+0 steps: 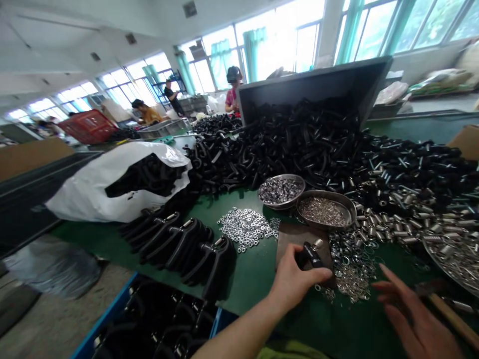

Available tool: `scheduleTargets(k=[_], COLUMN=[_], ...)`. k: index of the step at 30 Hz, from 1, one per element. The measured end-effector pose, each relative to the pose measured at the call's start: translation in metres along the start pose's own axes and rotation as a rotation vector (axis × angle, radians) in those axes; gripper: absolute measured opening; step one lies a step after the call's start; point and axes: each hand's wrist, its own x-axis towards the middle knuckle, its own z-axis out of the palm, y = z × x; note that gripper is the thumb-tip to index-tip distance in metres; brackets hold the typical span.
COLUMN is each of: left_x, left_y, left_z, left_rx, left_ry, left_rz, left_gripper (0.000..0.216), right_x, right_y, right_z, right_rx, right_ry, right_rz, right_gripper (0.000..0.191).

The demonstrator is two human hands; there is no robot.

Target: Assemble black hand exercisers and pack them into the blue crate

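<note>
My left hand [294, 279] is closed around a black plastic part [311, 255] with a small metal spring [318, 243] at its top. It holds this part over a brown square plate [287, 237] on the green table. My right hand [415, 319] is at the lower right, fingers stretched and apart, with nothing visible in it. Between the hands lies a loose pile of small metal pieces and rings [352, 279]. A hammer with a wooden handle [456, 319] rests beside my right hand, partly hidden by it.
Nuts [247, 227] lie loose left of the plate. Behind stand two metal bowls, one of shiny parts [281, 190], one of tiny pieces [325, 211]. Black forked parts [183, 244] line the left. Springs [389, 224] spread right. A blue crate [108, 321] is below. Co-workers sit far back.
</note>
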Motion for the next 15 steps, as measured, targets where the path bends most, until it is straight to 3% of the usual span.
scheduleTargets(k=[2, 4, 8, 10, 12, 15], left_x=[-0.006, -0.006, 0.029, 0.066, 0.11, 0.173], left_y=[0.004, 0.008, 0.03, 0.045, 0.058, 0.067], left_z=[0.006, 0.003, -0.042, -0.077, -0.115, -0.163], left_rx=[-0.016, 0.078, 0.628, 0.876, 1.086, 1.145], left_ry=[-0.06, -0.143, -0.371, -0.273, 0.057, 0.303], left_rz=[0.001, 0.075, 0.354, 0.384, 0.249, 0.154], left_gripper=[0.054, 0.053, 0.039, 0.025, 0.02, 0.022], right_x=[0.02, 0.041, 0.072, 0.079, 0.08, 0.078], right_y=[-0.039, -0.064, -0.067, -0.059, -0.052, -0.047], right_z=[0.021, 0.036, 0.05, 0.057, 0.066, 0.079], right_rx=[0.155, 0.22, 0.073, -0.084, -0.24, -0.349], right_ry=[-0.128, -0.162, -0.216, -0.268, -0.284, -0.306], right_rz=[-0.071, -0.065, -0.022, -0.097, -0.188, -0.262], right_gripper=[0.047, 0.04, 0.032, 0.031, 0.031, 0.033])
